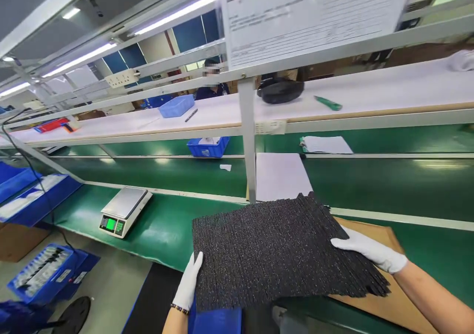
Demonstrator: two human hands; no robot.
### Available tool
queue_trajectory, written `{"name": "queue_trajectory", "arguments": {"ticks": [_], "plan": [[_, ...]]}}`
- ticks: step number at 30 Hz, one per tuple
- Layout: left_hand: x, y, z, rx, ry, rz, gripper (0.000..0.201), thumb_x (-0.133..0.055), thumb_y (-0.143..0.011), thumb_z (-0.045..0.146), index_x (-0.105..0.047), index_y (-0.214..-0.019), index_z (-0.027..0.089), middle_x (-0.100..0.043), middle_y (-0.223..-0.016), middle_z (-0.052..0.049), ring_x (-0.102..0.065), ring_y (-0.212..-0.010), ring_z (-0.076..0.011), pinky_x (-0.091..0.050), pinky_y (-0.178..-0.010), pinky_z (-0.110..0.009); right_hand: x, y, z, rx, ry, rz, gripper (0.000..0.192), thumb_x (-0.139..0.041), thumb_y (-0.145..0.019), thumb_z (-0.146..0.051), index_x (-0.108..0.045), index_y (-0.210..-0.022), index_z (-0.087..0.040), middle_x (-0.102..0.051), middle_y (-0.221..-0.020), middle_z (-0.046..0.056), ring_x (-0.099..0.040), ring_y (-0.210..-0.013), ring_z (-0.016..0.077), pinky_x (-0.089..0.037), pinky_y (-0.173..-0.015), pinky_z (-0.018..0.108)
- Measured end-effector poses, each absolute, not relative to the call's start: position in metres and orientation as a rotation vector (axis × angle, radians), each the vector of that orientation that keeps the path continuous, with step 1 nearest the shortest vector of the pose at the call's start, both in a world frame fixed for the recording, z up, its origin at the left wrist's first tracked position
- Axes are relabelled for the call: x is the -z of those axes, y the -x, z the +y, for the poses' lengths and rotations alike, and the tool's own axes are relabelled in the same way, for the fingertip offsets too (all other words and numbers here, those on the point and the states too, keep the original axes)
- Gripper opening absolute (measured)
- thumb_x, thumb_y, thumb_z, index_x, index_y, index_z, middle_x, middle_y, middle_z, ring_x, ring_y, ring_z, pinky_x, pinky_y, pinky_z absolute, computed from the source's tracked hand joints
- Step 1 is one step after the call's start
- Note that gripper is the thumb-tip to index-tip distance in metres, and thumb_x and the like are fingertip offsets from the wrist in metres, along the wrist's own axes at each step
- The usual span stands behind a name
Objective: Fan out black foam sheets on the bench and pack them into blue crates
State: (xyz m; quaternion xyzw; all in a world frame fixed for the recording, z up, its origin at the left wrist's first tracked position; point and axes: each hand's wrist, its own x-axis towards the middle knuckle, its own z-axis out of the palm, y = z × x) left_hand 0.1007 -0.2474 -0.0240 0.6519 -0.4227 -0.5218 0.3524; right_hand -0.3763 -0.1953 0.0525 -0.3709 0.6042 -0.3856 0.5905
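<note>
Left hand [189,283] fingers hidden under black sheet stack [281,252]. Cardboard [385,294] mostly covered, cut by bottom edge. Hanging sheet [307,18] text blurred, top cropped. Scale [124,210] display unreadable.

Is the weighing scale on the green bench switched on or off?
On: the scale shows a lit green display panel on its front; the reading is too small to tell.

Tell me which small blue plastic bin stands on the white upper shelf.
The lighter blue plastic bin, beside a dark pen. The darker blue bin sits lower, on the green belt.

Bright overhead tube lights [177,13] glare on the green belt [166,173]; edges bend, hanging sheet [311,13] blurred.
</note>
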Motion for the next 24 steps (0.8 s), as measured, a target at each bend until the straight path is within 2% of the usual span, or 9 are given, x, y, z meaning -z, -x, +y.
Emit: {"name": "queue_trajectory", "arguments": {"ticks": [2,3,8,10,13,16,18,21,24], "plan": [[0.03,-0.07,-0.234,1.392,-1.67,-1.022,0.065,-0.052,-0.085,0.05,-0.041,-0.141,0.019,-0.028,-0.158,-0.005,-0.015,-0.148,-0.0198,-0.02,-0.121,-0.036,-0.042,0.401,-0.185,0.904,0.817,1.415,0.06,-0.085,-0.051,-0.048,-0.071,-0.1,-0.017,-0.062,-0.126,0.013,-0.055,-0.119,0.0371,-0.037,-0.11,0.047],[0.033,-0.054,-0.229,1.443,-1.64,-0.994,0.065,-0.053,-0.085,0.049,-0.04,-0.142,0.019,-0.028,-0.158,-0.005,-0.017,-0.147,-0.0199,-0.021,-0.121,-0.035,-0.034,0.413,-0.182,0.896,0.791,1.411,0.058,-0.085,-0.051,-0.047,-0.071,-0.098,-0.017,-0.063,-0.126,0.014,-0.056,-0.119,0.0368,-0.037,-0.11,0.047],[0.053,0.018,-0.202,1.698,-1.569,-0.77,0.065,-0.053,-0.086,0.044,-0.035,-0.145,0.021,-0.045,-0.148,-0.01,-0.048,-0.132,-0.0227,-0.043,-0.109,-0.036,0.001,0.46,-0.177,0.846,0.726,1.369,0.054,-0.083,-0.053,-0.044,-0.071,-0.094,-0.012,-0.069,-0.11,0.017,-0.058,-0.115,0.0368,-0.041,-0.104,0.047],[0.063,0.032,-0.195,1.643,-1.608,-0.75,0.064,-0.054,-0.086,0.042,-0.036,-0.144,0.022,-0.053,-0.142,-0.01,-0.053,-0.128,-0.0223,-0.046,-0.106,-0.035,0.008,0.475,-0.178,0.846,0.787,1.372,0.055,-0.082,-0.053,-0.046,-0.071,-0.096,-0.012,-0.07,-0.109,0.016,-0.058,-0.116,0.0359,-0.039,-0.106,0.046],[0.074,0.036,-0.191,1.486,-1.713,-0.865,0.059,-0.053,-0.088,0.039,-0.04,-0.141,0.019,-0.055,-0.139,-0.011,-0.055,-0.125,-0.0207,-0.047,-0.104,-0.031,0.016,0.496,-0.18,0.817,0.881,1.365,0.065,-0.081,-0.054,-0.054,-0.07,-0.103,-0.012,-0.067,-0.117,0.015,-0.054,-0.121,0.0354,-0.036,-0.11,0.045],[0.077,0.032,-0.195,1.287,-1.856,-1.089,0.059,-0.05,-0.091,0.038,-0.038,-0.143,0.015,-0.053,-0.142,-0.011,-0.052,-0.128,-0.0177,-0.043,-0.107,-0.026,0.028,0.514,-0.181,0.765,0.913,1.337,0.079,-0.079,-0.053,-0.062,-0.068,-0.113,-0.012,-0.063,-0.124,0.015,-0.052,-0.123,0.0363,-0.037,-0.11,0.046],[0.078,0.032,-0.197,1.128,-2.011,-1.232,0.066,-0.05,-0.091,0.038,-0.028,-0.148,0.012,-0.046,-0.148,-0.013,-0.046,-0.134,-0.0183,-0.037,-0.111,-0.026,0.036,0.523,-0.18,0.75,0.939,1.341,0.085,-0.076,-0.056,-0.066,-0.064,-0.12,-0.012,-0.06,-0.129,0.016,-0.052,-0.124,0.0362,-0.037,-0.111,0.045],[0.079,0.037,-0.195,0.88,-2.283,-1.357,0.079,-0.051,-0.089,0.046,-0.017,-0.151,0.01,-0.038,-0.151,-0.017,-0.041,-0.137,-0.0238,-0.035,-0.113,-0.032,0.049,0.532,-0.177,0.811,1.011,1.355,0.096,-0.07,-0.062,-0.069,-0.051,-0.136,-0.011,-0.052,-0.139,0.016,-0.048,-0.128,0.0334,-0.036,-0.112,0.043],[0.083,0.049,-0.187,0.698,-2.403,-1.428,0.08,-0.046,-0.089,0.055,-0.019,-0.151,0.013,-0.041,-0.15,-0.018,-0.044,-0.135,-0.0268,-0.039,-0.109,-0.035,0.059,0.537,-0.175,0.855,1.075,1.471,0.106,-0.064,-0.071,-0.064,-0.02,-0.153,-0.013,-0.047,-0.144,0.013,-0.046,-0.131,0.0287,-0.035,-0.112,0.041]]}}
